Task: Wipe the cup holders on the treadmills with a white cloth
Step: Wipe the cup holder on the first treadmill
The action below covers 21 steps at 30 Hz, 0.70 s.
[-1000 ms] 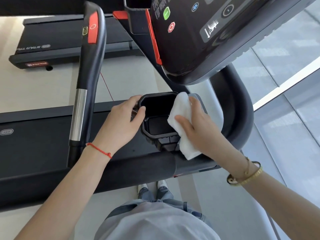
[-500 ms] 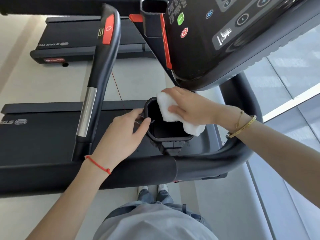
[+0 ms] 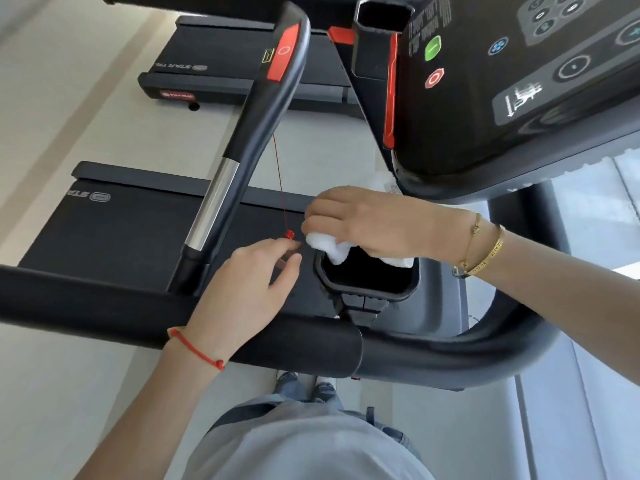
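Right now the right hand (image 3: pixel 374 221) holds the white cloth (image 3: pixel 329 245) on the far rim of the cup holder (image 3: pixel 367 282), which lies just under it. The left hand (image 3: pixel 252 285), fingers loose and empty, waits beside the holder.

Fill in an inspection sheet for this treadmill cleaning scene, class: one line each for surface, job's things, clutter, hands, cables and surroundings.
Surface: black treadmill deck below the front handlebar.
Job's things: white cloth bunched on the far rim of the black cup holder; a second cup holder sits beside the console.
Clutter: nothing seen.
Hands: right hand presses the cloth onto the rim; left hand hovers beside the holder, fingers loosely curled, apparently holding nothing.
Cables: thin red safety cord hanging, ending in a red clip.
Surroundings: another treadmill further back, pale floor.
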Motion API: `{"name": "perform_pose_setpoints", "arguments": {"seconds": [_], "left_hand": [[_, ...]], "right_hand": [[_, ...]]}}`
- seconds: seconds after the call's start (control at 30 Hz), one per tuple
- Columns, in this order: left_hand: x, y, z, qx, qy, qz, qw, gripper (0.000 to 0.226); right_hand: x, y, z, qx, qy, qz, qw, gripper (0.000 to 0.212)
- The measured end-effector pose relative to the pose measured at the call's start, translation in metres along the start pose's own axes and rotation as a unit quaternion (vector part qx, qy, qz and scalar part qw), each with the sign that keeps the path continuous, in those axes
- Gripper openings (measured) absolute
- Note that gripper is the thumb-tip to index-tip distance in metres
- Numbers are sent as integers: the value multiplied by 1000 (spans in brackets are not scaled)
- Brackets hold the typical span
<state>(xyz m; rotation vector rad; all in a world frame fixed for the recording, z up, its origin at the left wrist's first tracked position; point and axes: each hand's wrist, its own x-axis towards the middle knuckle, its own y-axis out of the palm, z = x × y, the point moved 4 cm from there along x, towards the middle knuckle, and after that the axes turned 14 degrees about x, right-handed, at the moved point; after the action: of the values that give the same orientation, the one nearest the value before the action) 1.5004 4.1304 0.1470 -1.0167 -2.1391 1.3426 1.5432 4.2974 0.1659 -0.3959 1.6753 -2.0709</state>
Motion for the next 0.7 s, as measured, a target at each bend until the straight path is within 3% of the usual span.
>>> {"name": "perform_pose_setpoints", "arguments": {"seconds": [0.13,0.23,0.37,0.5,0.7], "left_hand": [[0,3,-1,17,-8,-7,1000,17],[-1,4,0,24,-6,-9,1000,14],[0,2,-3,-5,-8,-25,1000,30],[2,4,-15,-46,-18,-31,998,42],[8,11,-24,-44,-2,-15,999,46]], "right_hand": [[-5,9,25,41,-72,-19,996,41],[-8,9,17,67,-65,-20,995,33],[-12,6,-6,81,55,-43,994,38],[-19,5,-21,81,226,-56,969,43],[-32,6,-13,5,340,-101,935,42]]}}
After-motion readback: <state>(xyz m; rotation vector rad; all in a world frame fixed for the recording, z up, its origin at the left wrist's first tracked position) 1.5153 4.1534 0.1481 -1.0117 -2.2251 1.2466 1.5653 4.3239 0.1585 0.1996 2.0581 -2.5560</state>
